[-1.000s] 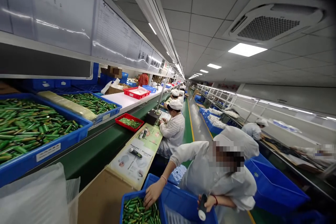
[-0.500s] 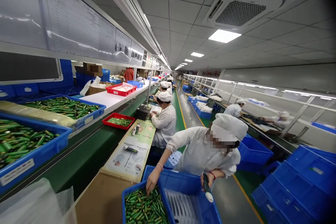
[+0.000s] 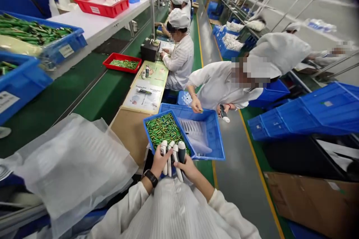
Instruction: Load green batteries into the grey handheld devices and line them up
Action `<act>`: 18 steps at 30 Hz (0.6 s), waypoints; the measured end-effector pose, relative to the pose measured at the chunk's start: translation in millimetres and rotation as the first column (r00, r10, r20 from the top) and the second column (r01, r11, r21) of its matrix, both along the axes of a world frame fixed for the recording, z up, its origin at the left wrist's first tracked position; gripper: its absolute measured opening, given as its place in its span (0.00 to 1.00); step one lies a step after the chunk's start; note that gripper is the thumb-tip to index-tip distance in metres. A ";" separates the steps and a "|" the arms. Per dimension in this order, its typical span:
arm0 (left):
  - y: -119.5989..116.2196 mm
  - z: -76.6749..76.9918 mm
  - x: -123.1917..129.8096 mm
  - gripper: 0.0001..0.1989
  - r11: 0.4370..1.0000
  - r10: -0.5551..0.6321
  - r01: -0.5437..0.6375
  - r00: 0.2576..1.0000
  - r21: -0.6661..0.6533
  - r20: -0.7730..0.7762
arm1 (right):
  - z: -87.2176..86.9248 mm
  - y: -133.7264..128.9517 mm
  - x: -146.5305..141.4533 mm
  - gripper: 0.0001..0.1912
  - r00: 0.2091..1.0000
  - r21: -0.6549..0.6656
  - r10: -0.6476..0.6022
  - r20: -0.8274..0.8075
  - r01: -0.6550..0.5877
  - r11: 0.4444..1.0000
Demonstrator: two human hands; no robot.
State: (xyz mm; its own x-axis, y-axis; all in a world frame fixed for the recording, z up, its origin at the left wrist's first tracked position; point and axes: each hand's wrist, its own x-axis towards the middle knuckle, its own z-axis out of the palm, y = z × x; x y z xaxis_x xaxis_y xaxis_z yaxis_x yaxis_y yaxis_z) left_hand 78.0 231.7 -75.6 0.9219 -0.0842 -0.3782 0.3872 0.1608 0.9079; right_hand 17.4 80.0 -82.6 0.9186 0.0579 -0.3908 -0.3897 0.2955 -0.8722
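Several white and dark handheld devices [image 3: 175, 157] are bunched side by side between my two hands, close to my chest. My left hand [image 3: 159, 162], with a black wristband, is closed round the left ones. Fingers of my right hand [image 3: 189, 167] wrap the dark-sided one at the right. Just beyond them, a blue bin of green batteries [image 3: 165, 129] rests against a larger blue bin [image 3: 217, 129] with clear plastic trays in it. A co-worker's hand [image 3: 196, 104] pinches a small item above the larger bin; the other hand [image 3: 224, 110] holds a similar device.
A translucent plastic sheet [image 3: 75, 164] covers the left foreground. Mouse pad sheets [image 3: 144, 95] with devices lie on the bench, near a red tray [image 3: 122, 62]. Blue crates [image 3: 314, 112] stand at the right, above a cardboard box [image 3: 308, 201].
The view has tilted down, bringing both my hands and the devices into sight. The co-worker's hand has lifted out of the battery bin and moved right.
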 end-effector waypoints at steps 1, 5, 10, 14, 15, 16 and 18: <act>0.1 -1.9 -1.3 0.27 0.996 -0.018 0.013 0.998 -0.092 -0.053 | -0.5 0.3 2.6 0.30 1.000 0.018 -0.001 0.010 0.001 1.000; 2.5 -9.4 -2.6 0.27 0.921 -0.175 0.034 0.926 -0.389 -0.334 | 3.1 1.1 9.6 0.31 0.999 0.044 -0.019 0.027 0.018 0.999; 5.9 -15.4 17.3 0.18 0.941 -0.193 0.011 0.839 -0.339 -0.509 | 8.2 3.9 20.9 0.34 0.996 0.050 -0.079 0.039 0.077 0.996; -3.4 -16.8 30.6 0.20 0.968 -0.129 -0.008 0.841 -0.251 -0.525 | -2.5 0.7 24.1 0.38 0.979 -0.019 -0.201 0.038 0.202 0.979; -5.7 -15.8 33.0 0.21 0.977 -0.120 0.010 0.851 -0.212 -0.511 | -4.4 -1.5 23.5 0.39 0.975 -0.029 -0.217 0.044 0.218 0.975; -7.5 -14.2 36.1 0.21 0.986 -0.117 0.040 0.862 -0.164 -0.494 | -4.8 -4.4 23.2 0.40 0.974 -0.038 -0.220 0.050 0.222 0.974; -9.7 -8.7 48.3 0.21 0.993 -0.120 0.105 0.878 -0.058 -0.464 | 0.7 -12.9 26.4 0.41 0.977 -0.084 -0.202 0.066 0.208 0.975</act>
